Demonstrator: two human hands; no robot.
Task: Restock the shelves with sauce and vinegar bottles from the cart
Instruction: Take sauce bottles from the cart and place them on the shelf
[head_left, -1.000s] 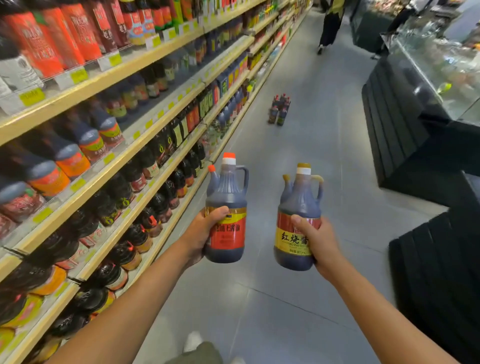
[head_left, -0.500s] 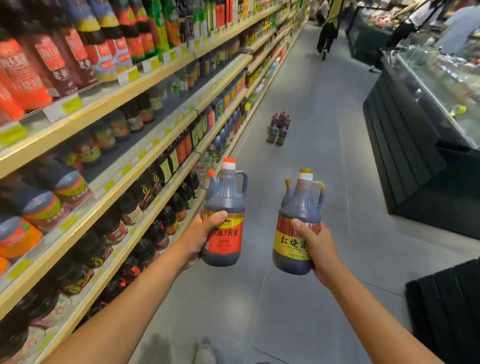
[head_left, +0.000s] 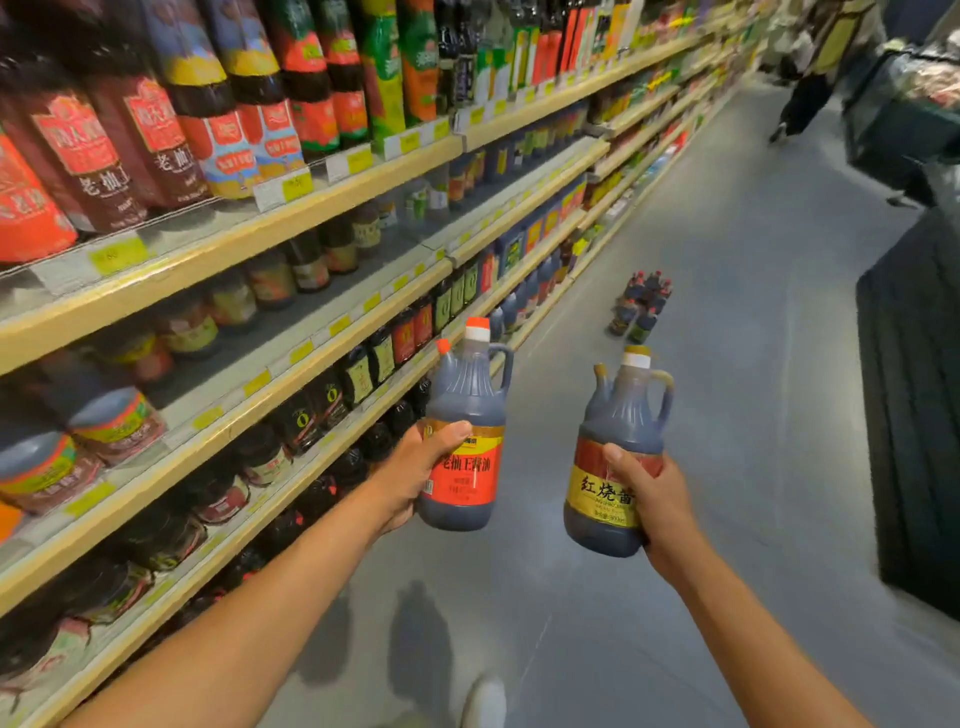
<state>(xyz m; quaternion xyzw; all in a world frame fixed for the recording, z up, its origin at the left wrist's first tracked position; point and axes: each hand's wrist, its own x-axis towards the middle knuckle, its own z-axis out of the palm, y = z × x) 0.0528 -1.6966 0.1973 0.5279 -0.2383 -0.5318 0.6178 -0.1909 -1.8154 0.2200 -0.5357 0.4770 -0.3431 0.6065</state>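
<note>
Operator: What are my hands doing?

Spotter: Your left hand is wrapped round the middle of the red-label bottle, with the thumb across the front. Your right hand holds the yellow-label bottle the same way. Both grips look snug, right on the labels.

Operator: Where are the two bottles?

Spotter: Up in the air in front of you, over the floor. The red one is at about 11 o'clock and the yellow one at about 1 o'clock. They sit side by side and do not touch.

Operator: Which way do they point?

Spotter: Each one stands tall, cap up and bottom down. Both lean a little toward 1 o'clock. The labels face you. The loop handles stick out toward 3 o'clock, and the little spouts toward 9 o'clock.

Operator: How much of the job is done?

Spotter: Not these two. I think you are just carrying them. The shelves run along your 9 to 11 o'clock side and hold lots of dark bottles. Neither of yours is near a shelf edge yet. You need to find their spots and set them in.

Operator: Is there more to do after that?

Spotter: I cannot see the cart, so I cannot tell how many are left. A small bunch of floor bottles stands far ahead at 1 o'clock. Those may need shelving too.
</note>
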